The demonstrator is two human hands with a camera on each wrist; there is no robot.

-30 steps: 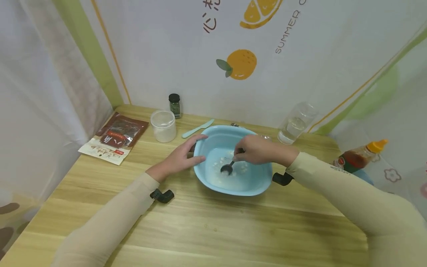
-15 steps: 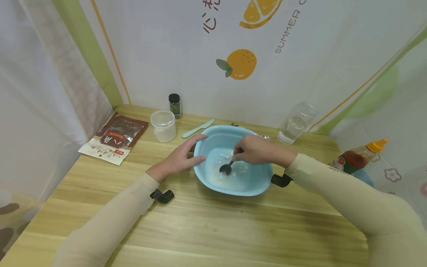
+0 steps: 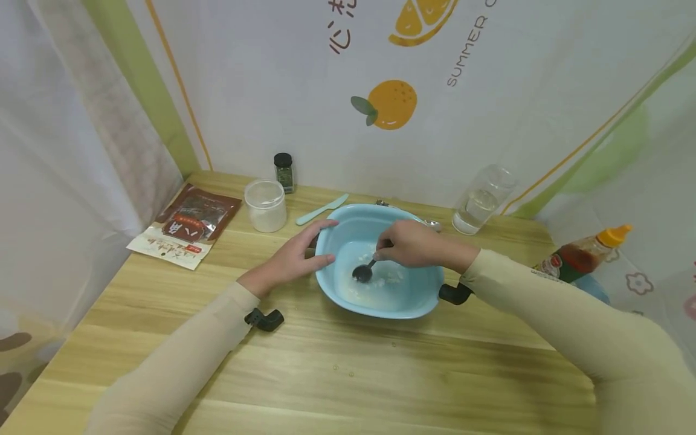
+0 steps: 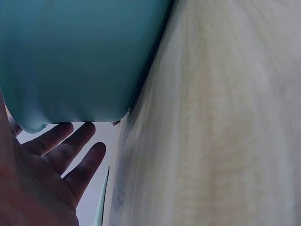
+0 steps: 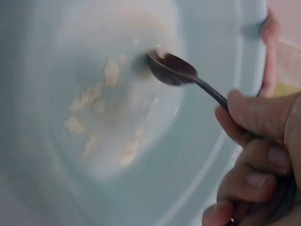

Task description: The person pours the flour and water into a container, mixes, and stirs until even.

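Note:
A light blue plastic basin stands on the wooden table with cloudy liquid and white clumps in its bottom. My left hand grips its left rim; in the left wrist view, fingers of that hand lie along the outer wall. My right hand reaches over the far right side and pinches the handle of a dark spoon. The spoon's bowl is low in the basin, at the clumps. Seen by the right wrist camera, the spoon is tilted and the thumb presses on its handle.
Left of the basin are a spice packet, a tub of white powder, a small black-capped jar and a pale green knife. A glass of clear liquid and a yellow-capped sauce bottle stand to the right.
My right hand and the spoon have shifted slightly left within the basin, the spoon's bowl sweeping through the clumps. My left hand and the basin have stayed put.

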